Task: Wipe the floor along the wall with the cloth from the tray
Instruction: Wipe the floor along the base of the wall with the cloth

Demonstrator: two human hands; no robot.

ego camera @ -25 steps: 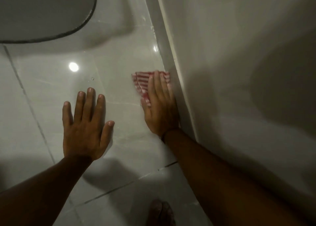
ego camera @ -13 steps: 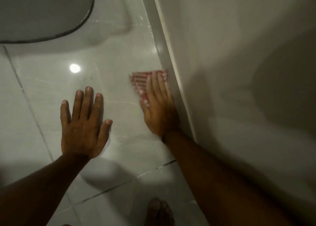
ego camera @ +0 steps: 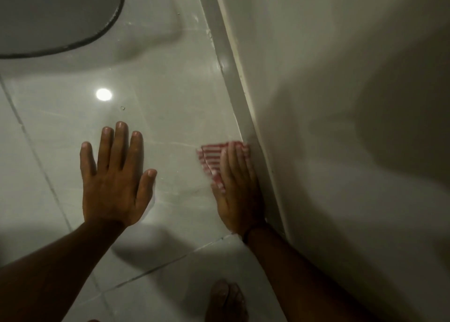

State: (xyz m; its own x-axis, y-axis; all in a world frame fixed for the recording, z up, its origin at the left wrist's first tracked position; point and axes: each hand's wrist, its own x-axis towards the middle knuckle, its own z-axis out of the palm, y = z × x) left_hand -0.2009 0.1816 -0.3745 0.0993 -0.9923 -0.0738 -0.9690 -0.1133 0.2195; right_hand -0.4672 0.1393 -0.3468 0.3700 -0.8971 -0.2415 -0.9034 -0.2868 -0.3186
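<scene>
R hand (ego camera: 237, 190) flat, fingers together, pressing striped cloth (ego camera: 211, 158) onto floor (ego camera: 170, 117) by wall (ego camera: 328, 102) (blurred); L hand (ego camera: 114, 183) splayed on tile.

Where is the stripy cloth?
In the head view, the stripy cloth lies on the floor under the right hand, against the wall's baseboard.

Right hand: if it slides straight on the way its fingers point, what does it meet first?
Probably nothing soon. The right hand, flat on the striped cloth, points along the skirting. The floor strip ahead looks free as far as the picture shows; only pale specks lie there. The dark-edged mat lies well left.
</scene>
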